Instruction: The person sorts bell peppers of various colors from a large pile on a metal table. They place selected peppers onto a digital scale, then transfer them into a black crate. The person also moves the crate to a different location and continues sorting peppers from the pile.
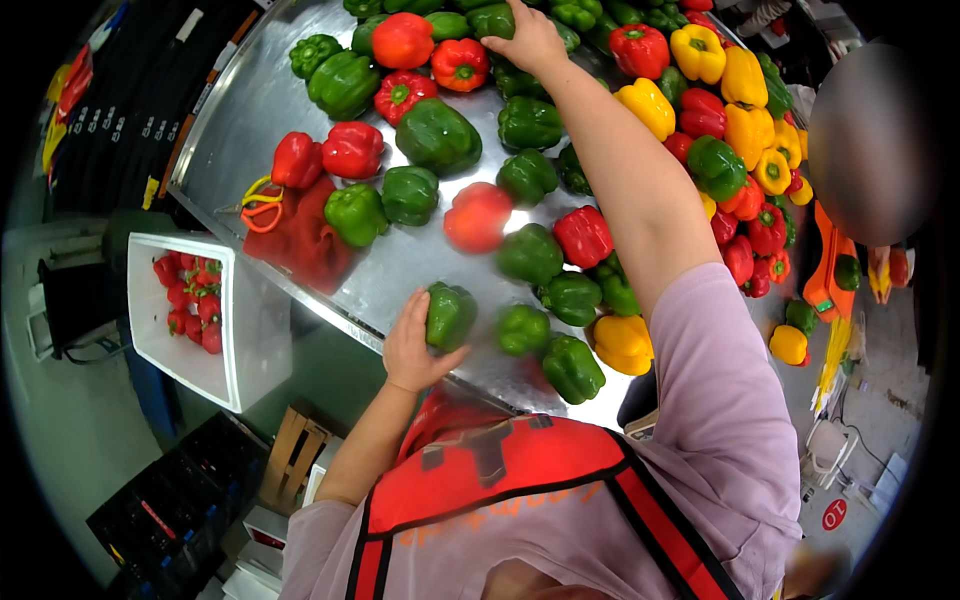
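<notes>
My left hand (418, 346) is around a green bell pepper (451, 316) near the front edge of the metal table (405, 259), fingers along its left side and thumb below it. My right arm stretches across to the back of the table. There my right hand (531, 36) is spread over a green bell pepper (491, 21); whether it grips it I cannot tell. Below that hand lie a red bell pepper (460, 65) and a green bell pepper (529, 123). Several more green and red peppers lie between my hands.
Scissors (262, 206) with yellow and orange handles lie by a red cloth (304, 240). A white foam box (262, 322) of red peppers stands left of the table. Yellow bell peppers (744, 77) are heaped at right, near an orange scale (829, 262). Another person (879, 262) stands beyond.
</notes>
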Demonstrator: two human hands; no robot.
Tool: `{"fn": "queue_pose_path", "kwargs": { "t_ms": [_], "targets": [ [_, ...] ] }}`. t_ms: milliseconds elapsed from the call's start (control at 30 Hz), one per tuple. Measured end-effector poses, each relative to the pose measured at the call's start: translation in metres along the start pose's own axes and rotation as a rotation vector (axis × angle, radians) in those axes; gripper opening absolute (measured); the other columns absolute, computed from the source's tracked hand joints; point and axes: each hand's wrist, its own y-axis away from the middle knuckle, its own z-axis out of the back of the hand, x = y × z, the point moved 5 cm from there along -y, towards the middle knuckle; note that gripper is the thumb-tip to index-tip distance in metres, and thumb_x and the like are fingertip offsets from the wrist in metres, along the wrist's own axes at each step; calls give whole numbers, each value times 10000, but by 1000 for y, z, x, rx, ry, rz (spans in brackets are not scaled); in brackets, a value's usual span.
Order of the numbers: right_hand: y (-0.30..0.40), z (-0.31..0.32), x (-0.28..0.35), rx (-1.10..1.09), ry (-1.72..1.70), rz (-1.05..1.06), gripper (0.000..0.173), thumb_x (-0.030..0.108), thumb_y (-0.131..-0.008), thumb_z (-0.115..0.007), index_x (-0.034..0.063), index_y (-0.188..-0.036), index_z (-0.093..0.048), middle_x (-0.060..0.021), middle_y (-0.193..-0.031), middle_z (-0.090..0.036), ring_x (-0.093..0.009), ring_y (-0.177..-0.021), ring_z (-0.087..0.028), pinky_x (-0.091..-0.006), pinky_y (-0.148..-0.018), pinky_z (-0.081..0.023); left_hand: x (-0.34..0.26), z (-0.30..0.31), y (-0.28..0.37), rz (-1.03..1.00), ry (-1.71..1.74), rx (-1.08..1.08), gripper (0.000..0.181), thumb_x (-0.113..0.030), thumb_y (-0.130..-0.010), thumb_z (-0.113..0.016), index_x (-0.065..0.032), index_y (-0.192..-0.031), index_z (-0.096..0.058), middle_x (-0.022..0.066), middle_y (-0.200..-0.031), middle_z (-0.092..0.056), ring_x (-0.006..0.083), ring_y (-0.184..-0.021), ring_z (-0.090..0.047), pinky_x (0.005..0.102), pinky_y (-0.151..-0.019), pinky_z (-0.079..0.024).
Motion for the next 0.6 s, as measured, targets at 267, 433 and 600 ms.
{"fn": "queue_pose_path", "kwargs": {
  "t_ms": [267,433,600],
  "targets": [
    [107,76,2,-338,-556,270,631,261,-691,-795,88,-1249,-557,-170,-1208,-556,-300,-1118,-543,-374,-962,-431,1,-4,0,13,-7,-10,953,-389,-614,-824,-19,-1363,-366,199,-1332,-490,363,-1147,-543,410,-888,-491],
    [278,154,-21,-348,-904,28,606,171,-720,-787,3,-1244,-534,-175,-1325,-490,-259,-1222,-483,-365,-1009,-400,2,-3,-1,57,1,31,961,-385,-631,-814,-48,-1393,-336,196,-1338,-474,379,-1166,-520,428,-921,-469],
    [453,218,-73,-807,-380,-185,587,90,-692,-791,44,-1211,-520,-204,-1366,-436,-320,-1232,-469,-395,-1016,-386,8,-7,0,142,62,77,902,-309,-651,-804,-51,-1389,-355,202,-1323,-476,381,-1184,-492,420,-979,-419]
  ]
}}
